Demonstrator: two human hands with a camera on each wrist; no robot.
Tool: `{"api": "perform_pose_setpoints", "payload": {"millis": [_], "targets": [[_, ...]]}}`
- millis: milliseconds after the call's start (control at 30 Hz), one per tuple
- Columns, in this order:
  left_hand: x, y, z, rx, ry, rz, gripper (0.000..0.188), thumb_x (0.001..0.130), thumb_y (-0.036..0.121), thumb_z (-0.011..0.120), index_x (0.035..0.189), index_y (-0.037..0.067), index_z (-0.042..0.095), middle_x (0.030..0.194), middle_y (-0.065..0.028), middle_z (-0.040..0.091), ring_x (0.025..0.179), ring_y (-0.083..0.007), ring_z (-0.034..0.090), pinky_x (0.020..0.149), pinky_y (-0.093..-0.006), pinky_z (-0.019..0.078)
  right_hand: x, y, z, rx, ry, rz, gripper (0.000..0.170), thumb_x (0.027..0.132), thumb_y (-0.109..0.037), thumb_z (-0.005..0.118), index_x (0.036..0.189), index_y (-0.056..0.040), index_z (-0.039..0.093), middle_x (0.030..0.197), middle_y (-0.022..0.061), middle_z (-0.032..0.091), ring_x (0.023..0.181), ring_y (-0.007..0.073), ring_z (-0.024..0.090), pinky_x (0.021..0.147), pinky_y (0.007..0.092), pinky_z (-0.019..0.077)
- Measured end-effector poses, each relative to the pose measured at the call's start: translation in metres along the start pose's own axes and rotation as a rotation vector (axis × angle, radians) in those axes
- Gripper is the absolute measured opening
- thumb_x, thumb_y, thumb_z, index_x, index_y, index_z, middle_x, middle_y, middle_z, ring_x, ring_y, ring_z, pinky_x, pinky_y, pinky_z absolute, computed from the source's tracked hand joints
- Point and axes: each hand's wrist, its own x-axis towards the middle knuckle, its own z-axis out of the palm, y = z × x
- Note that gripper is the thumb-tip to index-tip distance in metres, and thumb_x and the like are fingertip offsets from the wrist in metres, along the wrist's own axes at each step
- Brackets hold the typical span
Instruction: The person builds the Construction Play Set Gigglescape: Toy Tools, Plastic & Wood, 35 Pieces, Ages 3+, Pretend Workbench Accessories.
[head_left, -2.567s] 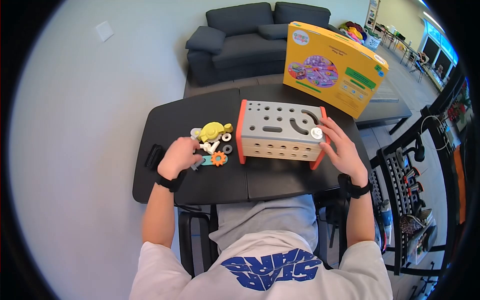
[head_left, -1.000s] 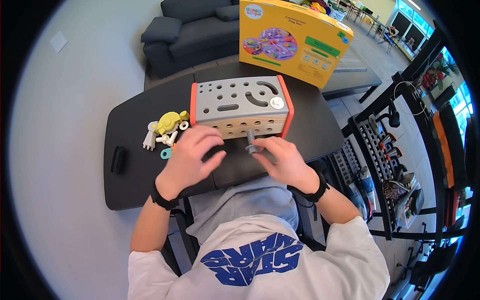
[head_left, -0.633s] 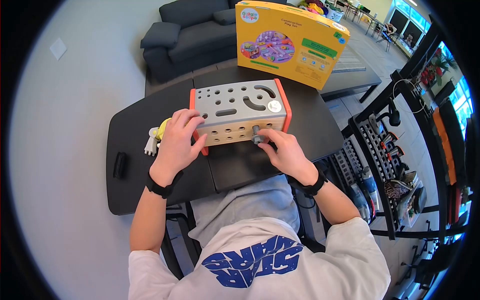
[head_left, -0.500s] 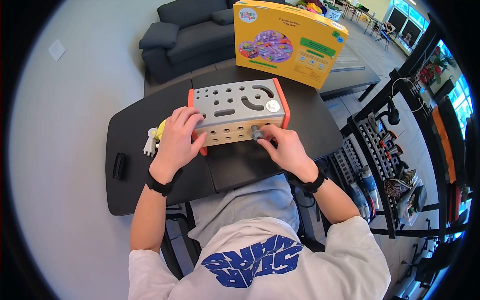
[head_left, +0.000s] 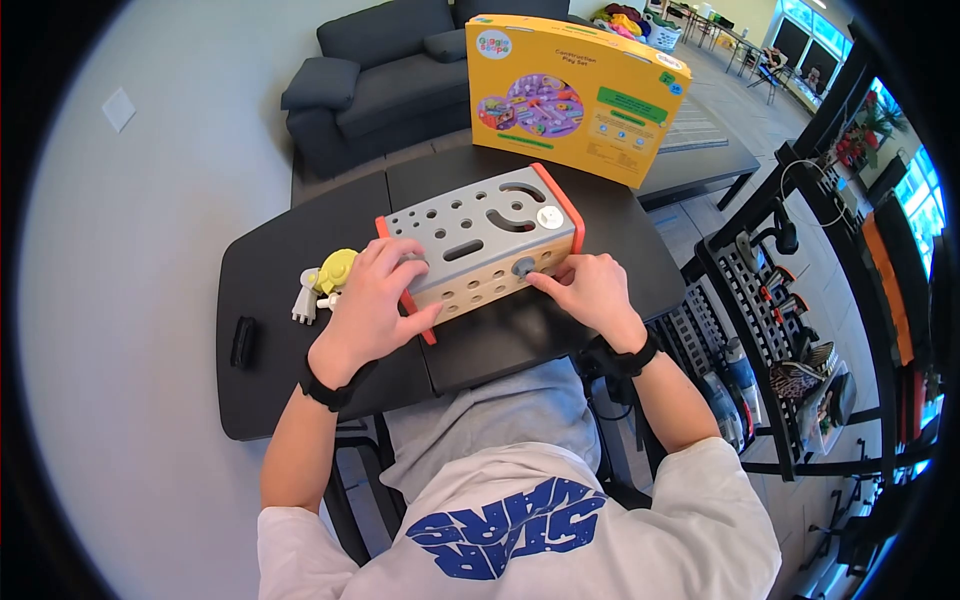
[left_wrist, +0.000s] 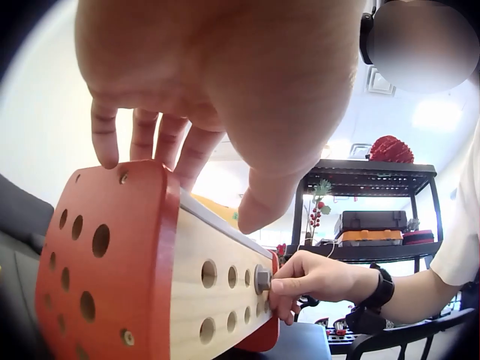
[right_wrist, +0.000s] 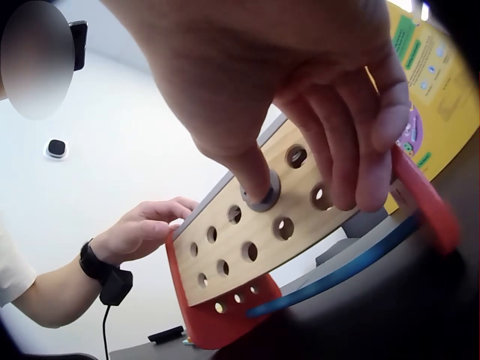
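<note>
A toy workbench [head_left: 490, 222] with a grey perforated top, wooden sides and red end panels stands tilted round on the black table. My left hand [head_left: 365, 298] holds its left end, fingers over the top edge and thumb at the front corner. A grey toy bolt [left_wrist: 262, 279] sits in an upper-row hole of the wooden front, its head close against the wood. My right hand [head_left: 590, 292] presses the bolt head with the thumb, while its other fingers lie along the panel in the right wrist view. A white round screw head [head_left: 550, 217] shows on the top.
Left of the workbench lie yellow and white toy parts [head_left: 335, 275], partly behind my left hand. A small black object [head_left: 243, 342] rests at the table's left. Behind stands a yellow play-set box [head_left: 575, 100]; a black shelf rack [head_left: 770, 310] is at the right.
My left hand went from the loose parts to the workbench. My right hand brought the bolt to the front and it slid into a hole. The workbench turned, its left end nearer me.
</note>
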Motion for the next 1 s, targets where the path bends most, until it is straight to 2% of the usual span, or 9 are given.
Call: {"api": "perform_pose_setpoints", "payload": {"millis": [233,300,367,400,467,600,767,933,1000], "targets": [[-0.004,0.021,-0.013,0.009,-0.157,0.195,0.058,0.062,0.026,0.089,0.113,0.010,0.066,0.133,-0.0060,0.058,0.129,-0.0330,0.048,0.109,-0.0494,0.0369,0.007,0.016,-0.022,-0.262,-0.178,0.032,0.064,0.077,-0.067,0.076,0.078,-0.0025,0.077,0.073,0.0157,0.073,0.075,0.0338,0.073,0.070,0.0407,0.0579],[-0.004,0.026,-0.014,-0.008,-0.183,0.205,0.061,0.060,0.022,0.090,0.116,0.012,0.066,0.134,-0.0043,0.059,0.129,-0.0312,0.049,0.108,-0.0496,0.0374,0.011,0.017,-0.022,-0.341,-0.240,0.073,0.064,0.077,-0.066,0.078,0.081,-0.0021,0.076,0.082,0.0181,0.074,0.082,0.0353,0.074,0.075,0.0428,0.0583],[-0.004,0.029,-0.009,-0.003,-0.213,0.259,0.061,0.060,0.016,0.090,0.117,0.014,0.067,0.134,-0.0031,0.060,0.128,-0.0296,0.050,0.107,-0.0488,0.0381,0.016,0.034,-0.013,-0.336,-0.232,0.070,0.050,0.082,-0.052,0.080,0.090,-0.0031,0.077,0.086,0.0184,0.075,0.085,0.0355,0.074,0.078,0.0442,0.0584],[-0.004,0.032,-0.005,-0.001,-0.173,0.275,0.057,0.063,0.011,0.088,0.117,0.014,0.067,0.132,-0.0024,0.061,0.126,-0.0279,0.052,0.104,-0.0467,0.0404,0.018,0.042,-0.010,-0.337,-0.228,0.068,0.050,0.082,-0.052,0.080,0.090,-0.0031,0.077,0.086,0.0184,0.075,0.085,0.0355,0.074,0.078,0.0442,0.0584],[-0.004,0.030,0.004,0.022,-0.138,0.294,0.055,0.065,0.011,0.087,0.116,0.014,0.067,0.132,-0.0025,0.061,0.125,-0.0277,0.053,0.103,-0.0454,0.0417,0.025,0.058,-0.004,-0.284,-0.214,0.083,0.035,0.085,-0.036,0.079,0.097,-0.0031,0.075,0.089,0.0195,0.075,0.089,0.0373,0.073,0.081,0.0454,0.0581],[-0.001,0.034,0.007,0.071,-0.084,0.317,0.046,0.068,0.011,0.084,0.111,0.012,0.068,0.125,-0.0027,0.065,0.119,-0.0258,0.058,0.100,-0.0424,0.0453,0.040,0.085,0.014,-0.070,-0.186,-0.031,0.026,0.088,-0.025,0.075,0.098,-0.0015,0.073,0.091,0.0230,0.073,0.093,0.0416,0.070,0.084,0.0485,0.0564],[-0.001,0.035,0.010,0.056,-0.027,0.334,0.043,0.068,0.011,0.083,0.108,0.006,0.068,0.120,-0.0026,0.067,0.114,-0.0248,0.060,0.097,-0.0414,0.0465,0.043,0.088,0.024,0.062,-0.062,-0.135,0.017,0.090,-0.012,0.067,0.102,0.0007,0.068,0.096,0.0288,0.070,0.096,0.0475,0.066,0.086,0.0530,0.0528],[-0.011,0.033,-0.002,-0.092,0.035,0.281,0.048,0.065,0.012,0.089,0.108,0.004,0.067,0.117,-0.0075,0.066,0.111,-0.0281,0.061,0.094,-0.0414,0.0468,0.046,0.066,0.001,0.110,0.081,-0.140,0.013,0.093,-0.007,0.062,0.103,0.0014,0.063,0.092,0.0273,0.068,0.093,0.0479,0.065,0.080,0.0526,0.0510],[-0.021,0.038,-0.002,-0.287,0.138,0.119,0.053,0.063,0.013,0.090,0.109,0.002,0.066,0.116,-0.0081,0.065,0.108,-0.0287,0.062,0.096,-0.0406,0.0457,0.052,0.050,-0.013,0.280,0.273,-0.228,0.009,0.097,-0.005,0.058,0.103,0.0015,0.060,0.091,0.0252,0.066,0.089,0.0474,0.063,0.077,0.0499,0.0499]]}}
